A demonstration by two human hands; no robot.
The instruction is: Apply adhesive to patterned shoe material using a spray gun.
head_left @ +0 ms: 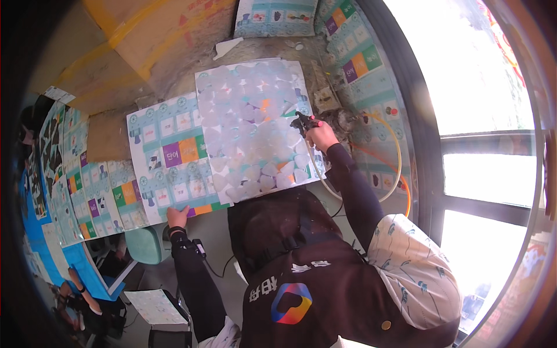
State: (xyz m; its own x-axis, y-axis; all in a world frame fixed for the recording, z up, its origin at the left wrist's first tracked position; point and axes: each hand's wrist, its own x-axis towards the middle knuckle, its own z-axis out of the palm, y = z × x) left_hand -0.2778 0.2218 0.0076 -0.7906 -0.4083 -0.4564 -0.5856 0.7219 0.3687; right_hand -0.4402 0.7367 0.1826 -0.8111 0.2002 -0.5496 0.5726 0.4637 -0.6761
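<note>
My right hand (322, 136) is wrapped round a black spray gun (303, 123) with red knobs, held over the right edge of a printed sheet. That sheet is covered with rows of pale, translucent, rounded pieces (249, 139), several bunched near its front edge. A pale yellow hose (400, 153) loops to the right of my right arm. Left of the pieces lies another printed sheet (154, 130) with coloured squares and small pictures. My left hand (177, 217) is closed at its front edge, a finger lying on the sheet; the grip's underside is hidden.
Large cardboard (116, 35) with yellow tape stands behind the work surface. A white scraper-like piece (227, 47) lies at the back. An orange hose (408, 200) hangs at right by the window. At lower left are a green stool (143, 245) and another person's arm (84, 290).
</note>
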